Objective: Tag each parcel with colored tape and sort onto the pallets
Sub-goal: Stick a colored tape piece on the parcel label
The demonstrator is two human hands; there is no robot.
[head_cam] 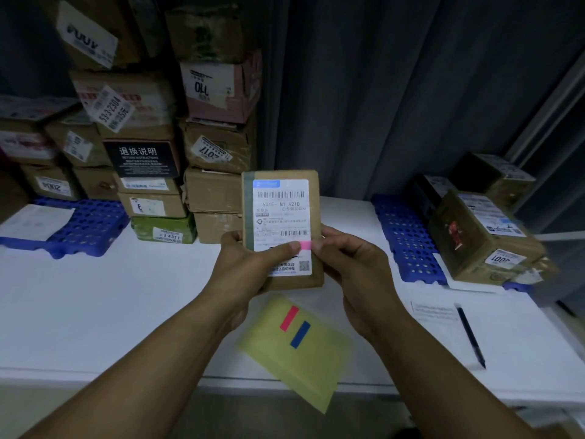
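A small brown cardboard parcel with a white shipping label is held upright above the white table. My left hand grips its lower left edge, and the thumb presses a pink strip of tape onto the label. My right hand holds the parcel's right edge, its thumb at the other end of the pink strip. Below my hands lies a yellow sheet carrying a red tape strip and a blue tape strip.
A blue perforated pallet sits at the left, partly under a tall stack of parcels. Another blue pallet at the right bears several boxes. A pen lies on a paper sheet. Grey curtains hang behind.
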